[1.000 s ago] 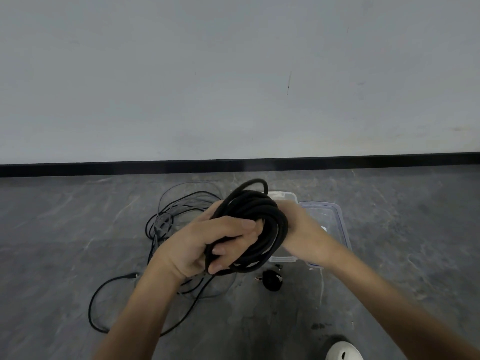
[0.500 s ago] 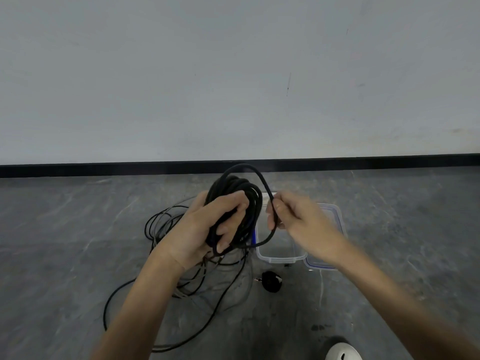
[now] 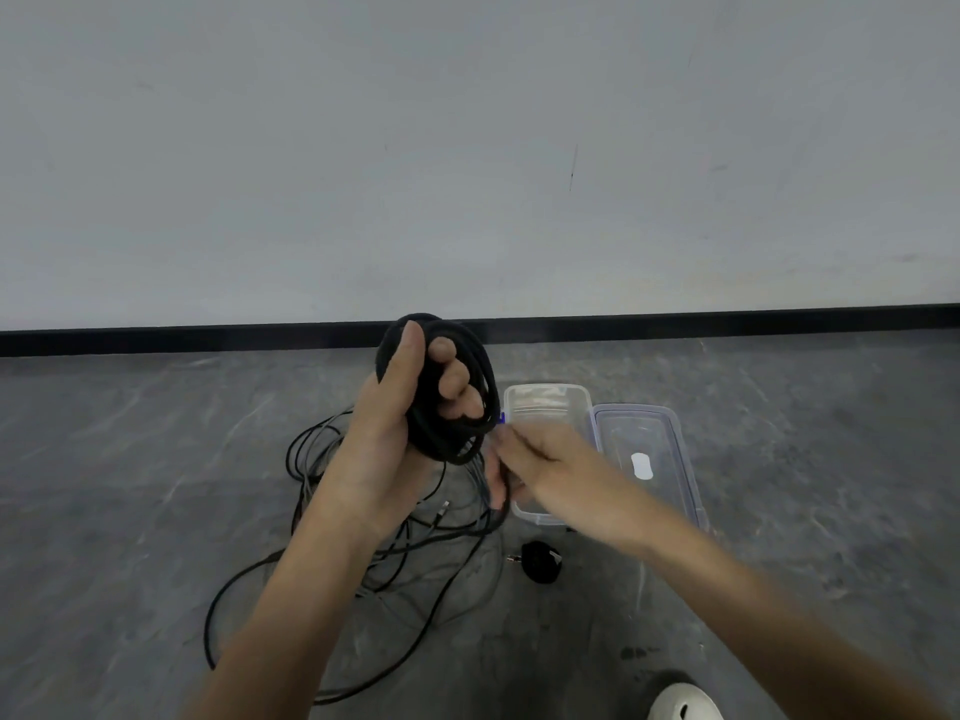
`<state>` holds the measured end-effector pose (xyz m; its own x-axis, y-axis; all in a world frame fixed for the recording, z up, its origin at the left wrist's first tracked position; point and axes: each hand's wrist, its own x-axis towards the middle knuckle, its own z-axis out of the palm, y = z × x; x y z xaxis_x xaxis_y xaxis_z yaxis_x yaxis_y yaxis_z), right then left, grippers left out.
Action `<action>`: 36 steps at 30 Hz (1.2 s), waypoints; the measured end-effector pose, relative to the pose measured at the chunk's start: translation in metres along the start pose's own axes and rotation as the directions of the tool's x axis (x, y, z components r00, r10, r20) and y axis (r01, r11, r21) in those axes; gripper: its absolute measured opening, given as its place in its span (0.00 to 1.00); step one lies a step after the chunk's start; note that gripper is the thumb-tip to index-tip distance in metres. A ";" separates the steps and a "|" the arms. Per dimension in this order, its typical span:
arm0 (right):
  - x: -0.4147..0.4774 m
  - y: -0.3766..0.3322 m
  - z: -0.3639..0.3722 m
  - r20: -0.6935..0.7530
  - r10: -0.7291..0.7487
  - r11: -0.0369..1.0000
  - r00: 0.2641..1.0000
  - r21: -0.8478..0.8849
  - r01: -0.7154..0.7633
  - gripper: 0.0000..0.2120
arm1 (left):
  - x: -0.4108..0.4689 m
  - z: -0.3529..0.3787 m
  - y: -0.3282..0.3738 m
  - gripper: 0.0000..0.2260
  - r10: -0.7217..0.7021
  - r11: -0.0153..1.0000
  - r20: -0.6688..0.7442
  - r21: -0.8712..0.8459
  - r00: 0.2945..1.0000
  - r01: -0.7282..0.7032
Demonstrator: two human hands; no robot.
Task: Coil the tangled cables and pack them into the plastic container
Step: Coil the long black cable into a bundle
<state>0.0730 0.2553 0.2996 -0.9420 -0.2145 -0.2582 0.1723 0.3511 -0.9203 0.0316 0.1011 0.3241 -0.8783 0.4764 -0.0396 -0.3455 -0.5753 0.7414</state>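
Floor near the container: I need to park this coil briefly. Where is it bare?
Bare floor lies right of the lid and between the container and the baseboard. Crowded: loose cables sprawl left of the container, below the coil, and a small black object sits in front of it.

Tangled cables (image 3: pixel 395 537) left of open container (image 3: pixel 545 402)

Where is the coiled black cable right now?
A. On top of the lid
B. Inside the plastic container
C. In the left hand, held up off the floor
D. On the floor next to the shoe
C: the left hand grips the cable coil up in the air, while the open container sits on the floor beyond it.
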 end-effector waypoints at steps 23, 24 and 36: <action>-0.011 0.002 0.024 0.192 0.040 0.997 0.981 0.062 -0.053 0.08 | 0.008 -0.006 -0.006 0.10 0.400 0.874 -0.261 0.398 0.879 -0.280; -0.011 0.002 0.025 0.178 0.043 0.997 0.983 0.057 -0.054 0.08 | 0.009 -0.007 -0.004 0.10 0.422 0.865 -0.272 0.408 0.865 -0.293; -0.019 -0.004 0.018 0.362 0.036 0.999 0.932 0.022 -0.047 0.05 | 0.014 -0.023 -0.001 0.12 0.507 0.801 -0.280 0.503 0.815 -0.325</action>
<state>0.0958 0.2419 0.3029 -0.7671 -0.5169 -0.3799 0.2225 0.3411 -0.9133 0.0118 0.0934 0.3071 -0.9838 -0.0894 0.1554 0.1747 -0.2814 0.9436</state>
